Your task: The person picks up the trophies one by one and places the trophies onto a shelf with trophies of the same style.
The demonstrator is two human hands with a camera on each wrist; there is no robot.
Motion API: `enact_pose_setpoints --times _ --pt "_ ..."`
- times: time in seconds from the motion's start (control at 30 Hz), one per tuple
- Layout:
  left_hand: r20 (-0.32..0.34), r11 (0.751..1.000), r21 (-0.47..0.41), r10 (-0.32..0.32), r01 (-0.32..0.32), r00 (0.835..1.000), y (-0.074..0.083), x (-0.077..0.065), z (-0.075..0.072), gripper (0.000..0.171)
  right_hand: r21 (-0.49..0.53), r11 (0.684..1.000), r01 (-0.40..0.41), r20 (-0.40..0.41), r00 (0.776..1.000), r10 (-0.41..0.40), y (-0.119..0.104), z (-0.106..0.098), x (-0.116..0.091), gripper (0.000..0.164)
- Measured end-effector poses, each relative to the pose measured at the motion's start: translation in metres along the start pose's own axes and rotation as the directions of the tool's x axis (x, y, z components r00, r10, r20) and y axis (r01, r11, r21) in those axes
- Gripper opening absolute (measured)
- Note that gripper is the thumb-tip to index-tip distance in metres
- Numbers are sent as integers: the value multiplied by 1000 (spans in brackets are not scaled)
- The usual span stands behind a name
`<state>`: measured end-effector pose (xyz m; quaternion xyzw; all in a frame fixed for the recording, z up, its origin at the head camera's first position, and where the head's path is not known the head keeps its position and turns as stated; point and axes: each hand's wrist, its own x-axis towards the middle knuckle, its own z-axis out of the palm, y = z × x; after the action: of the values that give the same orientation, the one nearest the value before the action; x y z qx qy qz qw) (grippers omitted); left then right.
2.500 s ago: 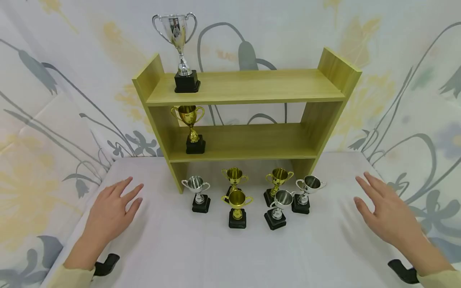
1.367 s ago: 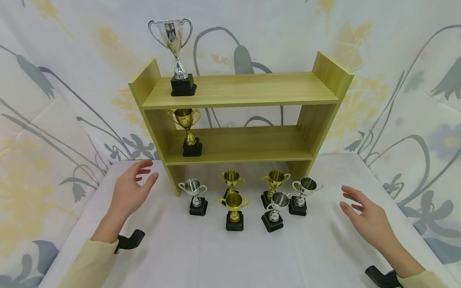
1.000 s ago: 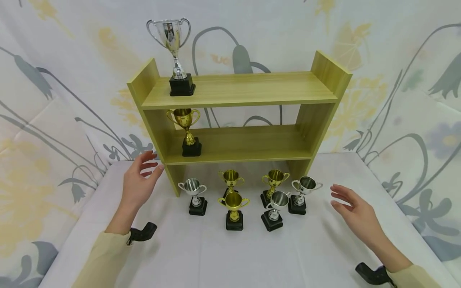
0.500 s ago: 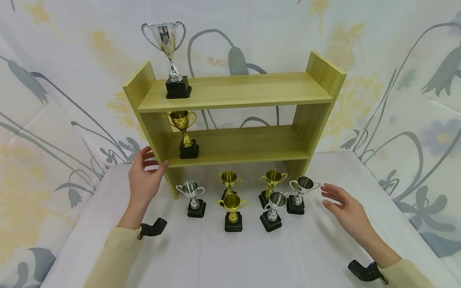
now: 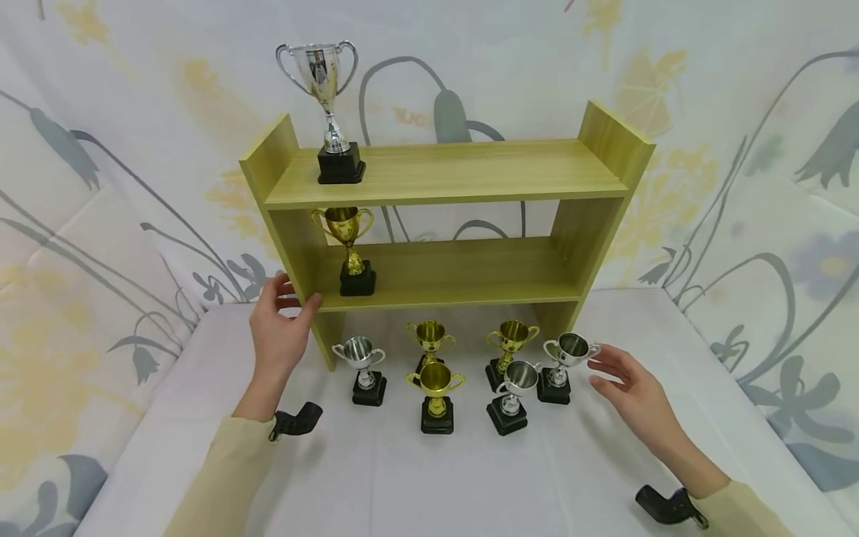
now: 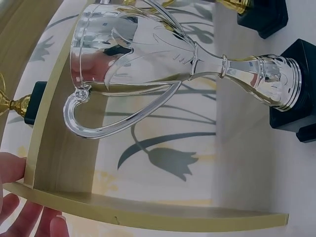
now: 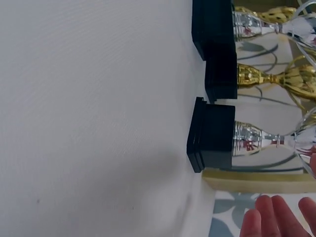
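Observation:
My left hand (image 5: pixel 278 335) grips the left side panel of the wooden shelf unit (image 5: pixel 456 173), thumb at the front edge by the middle board and fingers on the outer face. Close by stands a small silver trophy (image 5: pixel 360 354). My right hand (image 5: pixel 634 399), fingers relaxed, is beside the rightmost silver trophy (image 5: pixel 567 352), fingertips right at its handle; in the right wrist view the fingers (image 7: pixel 266 217) are spread past its black base (image 7: pixel 212 138). Other small trophies on the table are a front silver one (image 5: pixel 520 379) and gold ones (image 5: pixel 438 379).
A large silver trophy (image 5: pixel 340 160) stands at the left of the top board, and a gold trophy (image 5: pixel 349 224) at the left of the middle board. White cloth covers the table (image 5: pixel 403 485). Flower-patterned fabric (image 5: pixel 731 224) hangs behind and at both sides.
My left hand has moved right and forward from beside the shelf unit onto its left panel. My right hand has moved left, up to the rightmost silver trophy. The trophies stand as before.

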<state>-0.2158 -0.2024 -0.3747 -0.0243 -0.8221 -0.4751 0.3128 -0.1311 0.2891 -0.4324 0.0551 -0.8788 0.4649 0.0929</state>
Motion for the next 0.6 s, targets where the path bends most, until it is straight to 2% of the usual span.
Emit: enact_pose_setpoints --times 0.17,0.3,0.4,0.6 --pt "-20 1000 19 -19 19 1000 1 2 1 46 78 997 -1 -9 1000 1 1 7 5 52" --pt "-15 999 28 -27 27 1000 1 3 4 49 132 990 -43 6 999 42 1 11 7 53" --pt "-14 999 13 -31 32 999 1 2 5 49 163 984 -65 19 998 63 -1 15 7 55" --pt "-61 999 -44 -35 33 998 -1 -3 6 44 223 970 -93 29 996 88 -4 22 11 56"
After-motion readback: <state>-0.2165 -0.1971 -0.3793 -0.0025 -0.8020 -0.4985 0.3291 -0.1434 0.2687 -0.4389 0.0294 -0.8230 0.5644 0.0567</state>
